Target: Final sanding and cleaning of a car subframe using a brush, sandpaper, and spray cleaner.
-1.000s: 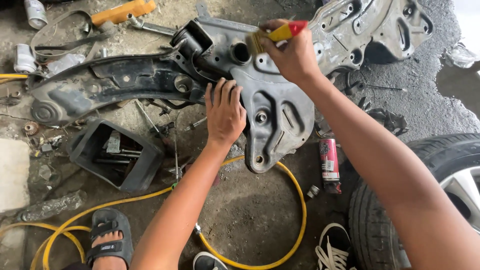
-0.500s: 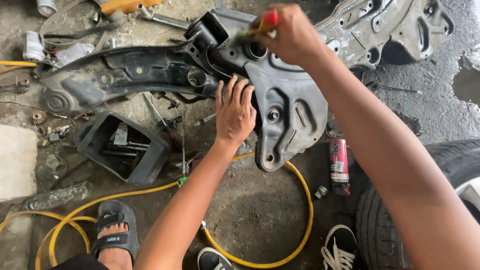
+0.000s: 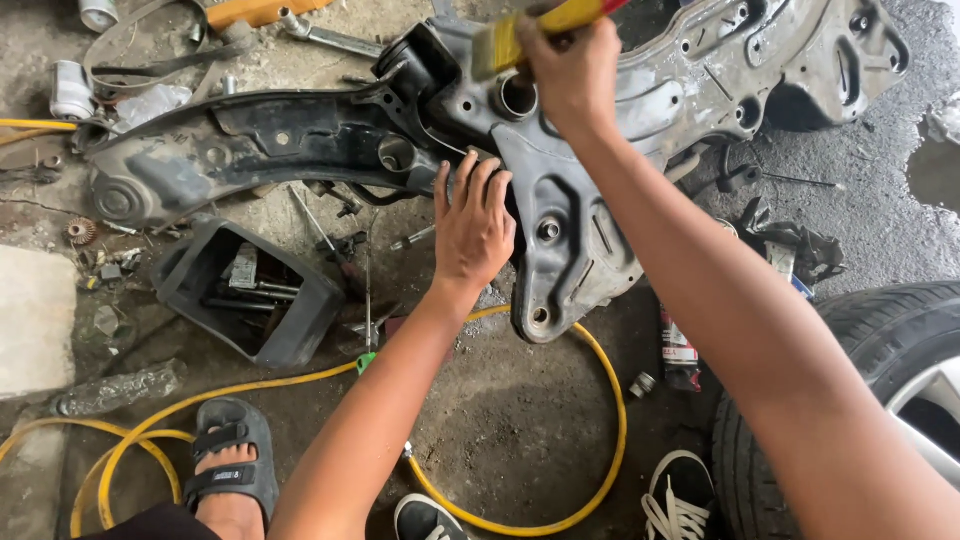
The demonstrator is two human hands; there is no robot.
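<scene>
One head camera looks steeply down, close over the floor (image 3: pixel 520 430).

Around the one grey subframe (image 3: pixel 570 230) lying on the floor, the count runs so. Two hands: the left hand (image 3: pixel 473 222) flat on the subframe, the right hand (image 3: pixel 572 75) above it, closed around one yellow brush (image 3: pixel 540 30). One black tray (image 3: pixel 250 290) sits left of the subframe. One yellow hose (image 3: pixel 600 400) loops below it. One spray can (image 3: pixel 678 350) lies to its lower right, one tyre (image 3: pixel 880 340) farther right. One sandal (image 3: pixel 228 455) and two sneakers (image 3: pixel 680 495) show below it.
</scene>
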